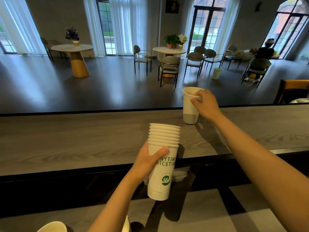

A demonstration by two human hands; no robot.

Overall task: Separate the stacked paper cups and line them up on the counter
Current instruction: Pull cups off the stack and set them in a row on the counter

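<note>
cup point(52, 227) cut by bottom edge, stack's point(161, 162) lettering partly hidden

Looks like a cafe: long wooden counter point(83, 134) up front, beyond it round tables point(71, 47) with flower pots point(172, 41), chairs point(168, 67), tall curtained windows point(107, 25). Branded paper cups point(163, 158) at the counter.

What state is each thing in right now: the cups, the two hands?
Stack of cups: nested, upright, held in the air above the counter's near edge.
Single cup: upright on the counter, empty as far as visible.
Left hand: closed round the stack.
Right hand: gripping the single cup's rim.
</note>
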